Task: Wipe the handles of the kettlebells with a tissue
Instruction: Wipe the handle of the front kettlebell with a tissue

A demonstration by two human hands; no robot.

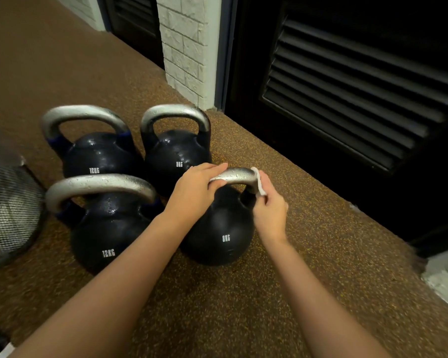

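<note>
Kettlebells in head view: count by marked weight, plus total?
12KG: 2, the back left one and the front left one
8KG: 2, the back right one and the front right one, whose handle the left hand holds while the right hand pinches the tissue against it
Total: 4

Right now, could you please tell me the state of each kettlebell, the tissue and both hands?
Near 8KG kettlebell: upright, handle droplet-covered, being wiped.
Far 8KG kettlebell: upright, untouched.
Near 12KG kettlebell: upright, handle wet.
Far 12KG kettlebell: upright, untouched.
Tissue: pressed on handle's right bend.
Left hand: grips handle.
Right hand: pinches tissue.
</note>
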